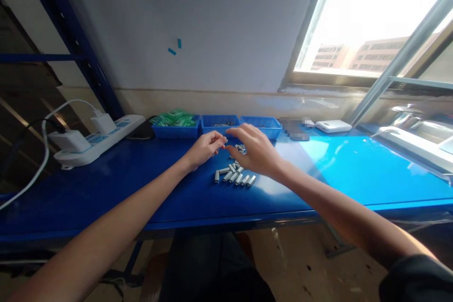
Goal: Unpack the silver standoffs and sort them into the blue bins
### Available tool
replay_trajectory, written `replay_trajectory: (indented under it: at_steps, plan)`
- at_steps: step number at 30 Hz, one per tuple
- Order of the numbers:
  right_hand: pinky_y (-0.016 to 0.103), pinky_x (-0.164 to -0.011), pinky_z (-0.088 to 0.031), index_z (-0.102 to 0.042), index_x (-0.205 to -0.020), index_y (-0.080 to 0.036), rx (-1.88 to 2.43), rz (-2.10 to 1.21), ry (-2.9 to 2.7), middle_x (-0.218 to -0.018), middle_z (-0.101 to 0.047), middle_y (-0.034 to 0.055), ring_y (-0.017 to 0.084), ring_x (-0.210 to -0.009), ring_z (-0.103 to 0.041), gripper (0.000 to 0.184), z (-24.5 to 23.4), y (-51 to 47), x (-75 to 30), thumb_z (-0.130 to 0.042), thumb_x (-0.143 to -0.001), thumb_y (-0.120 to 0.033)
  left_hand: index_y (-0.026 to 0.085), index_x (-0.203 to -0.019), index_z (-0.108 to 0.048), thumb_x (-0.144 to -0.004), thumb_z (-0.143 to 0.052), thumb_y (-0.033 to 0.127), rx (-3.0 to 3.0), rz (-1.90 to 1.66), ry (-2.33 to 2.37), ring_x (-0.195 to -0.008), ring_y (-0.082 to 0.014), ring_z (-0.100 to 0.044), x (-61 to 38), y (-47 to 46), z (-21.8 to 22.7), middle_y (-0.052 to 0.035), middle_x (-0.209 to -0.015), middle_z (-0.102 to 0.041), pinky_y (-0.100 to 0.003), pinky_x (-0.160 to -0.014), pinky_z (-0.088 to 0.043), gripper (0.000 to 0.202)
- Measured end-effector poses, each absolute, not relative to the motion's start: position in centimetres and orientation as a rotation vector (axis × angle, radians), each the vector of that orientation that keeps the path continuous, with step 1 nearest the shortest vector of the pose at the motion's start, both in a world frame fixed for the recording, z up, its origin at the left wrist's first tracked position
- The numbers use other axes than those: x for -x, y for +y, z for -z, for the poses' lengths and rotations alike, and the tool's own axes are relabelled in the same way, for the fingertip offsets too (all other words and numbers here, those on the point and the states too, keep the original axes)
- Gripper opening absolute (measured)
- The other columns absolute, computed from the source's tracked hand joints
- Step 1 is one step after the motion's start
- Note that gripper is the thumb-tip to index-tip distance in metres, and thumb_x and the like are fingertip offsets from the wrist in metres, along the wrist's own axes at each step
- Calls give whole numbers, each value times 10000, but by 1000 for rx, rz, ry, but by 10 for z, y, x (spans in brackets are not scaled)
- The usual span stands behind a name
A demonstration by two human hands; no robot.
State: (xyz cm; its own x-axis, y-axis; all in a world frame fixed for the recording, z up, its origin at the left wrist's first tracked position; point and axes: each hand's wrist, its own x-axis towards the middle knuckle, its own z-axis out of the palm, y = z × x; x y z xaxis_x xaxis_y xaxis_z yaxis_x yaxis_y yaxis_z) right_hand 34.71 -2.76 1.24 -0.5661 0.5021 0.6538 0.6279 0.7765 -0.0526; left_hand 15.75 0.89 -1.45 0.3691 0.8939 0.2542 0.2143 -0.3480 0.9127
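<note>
Blue bins point(176, 132) behind the left hand point(204, 149) hold green packets point(176, 118) and small parts point(223, 123).

Reaches ahead with left forearm point(141, 205) and right forearm point(329, 203) slanting inward behind the hands. Curls left hand point(205, 147) into a fingertip pinch. Arches right hand point(260, 148) just beside it, thumb point(236, 154) parted from fingers point(239, 132), the gap facing the pinch.

Your left hand point(205, 148) and right hand point(256, 148): bare. Your forearms point(138, 214): bare. Your right sleeve point(417, 277): dark, one, clear of the forearm. Your legwear point(198, 264): dark, below the tabletop's point(283, 203) front edge.
</note>
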Motion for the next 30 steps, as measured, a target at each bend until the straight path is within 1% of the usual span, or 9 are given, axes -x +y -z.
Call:
replay_trajectory:
  at_steps: [3,8,11,14,18,21,24,27,30]
  plan:
    - [326,-782,-474,-621,-1022,-162,892,286,-2305,-892,-640,84,202,-853,-593,165,-7,-10,-340,-515,-917,-232,169,-847,-514,-783,-628,562,-1701,-1078,927,-537,-76,-453,-156,10,13,11,-700,-576,-193,-481,-343,415]
    - [264,-717,-450,-625,-960,-170,878,150,-2274,-885,-642,60,167,-804,-607,128,-11,1,-328,-527,-883,-202,178,-884,-508,-747,-697,534,-1549,-1160,786,-518,-55,-433,-154,10,10,41,-669,-542,-168,-470,-325,426]
    - [256,-725,-454,-615,-964,-175,796,120,-2220,-896,-648,55,158,-811,-613,143,-17,-2,-328,-491,-902,-209,175,-937,-538,-788,-644,553,-1520,-1153,783,-545,-66,-460,-153,11,9,22,-709,-559,-175,-484,-346,420]
    - [270,-764,-456,-616,-989,-174,803,225,-2079,-921,-649,67,165,-834,-609,186,-23,4,-342,-450,-932,-238,167,-1015,-596,-868,-517,554,-1753,-1051,857,-586,-92,-492,-152,15,12,-15,-768,-597,-204,-519,-378,422]
    - [362,-835,-435,-641,-979,-160,1186,443,-1918,-930,-656,108,242,-915,-592,181,-23,36,-381,-504,-906,-253,188,-998,-666,-834,-598,404,-2422,-694,901,-675,-128,-543,-154,21,17,-28,-821,-637,-236,-618,-414,279]
    - [406,-828,-427,-665,-978,-128,1424,466,-2045,-945,-675,150,300,-949,-581,198,-12,54,-400,-579,-867,-268,198,-920,-669,-835,-586,332,-2613,-584,875,-696,-132,-555,-157,24,19,-26,-852,-647,-238,-640,-413,179]
    - [372,-830,-422,-665,-1011,-155,1306,362,-2172,-941,-694,105,265,-940,-593,218,-2,49,-396,-568,-885,-304,184,-854,-643,-834,-572,322,-2499,-672,932,-700,-137,-561,-159,27,21,-23,-827,-654,-240,-634,-411,157]
    - [338,-787,-417,-656,-1021,-190,1124,287,-2260,-902,-700,54,229,-890,-604,260,4,31,-377,-606,-866,-391,161,-841,-614,-831,-567,358,-2146,-883,1025,-698,-142,-563,-160,30,20,-24,-782,-642,-243,-627,-424,203]
    - [326,-747,-412,-663,-968,-191,1084,318,-2257,-859,-698,42,215,-824,-610,260,10,18,-359,-612,-863,-423,152,-842,-590,-821,-572,371,-1829,-1013,1007,-664,-124,-543,-165,33,15,-9,-737,-608,-231,-603,-422,222]
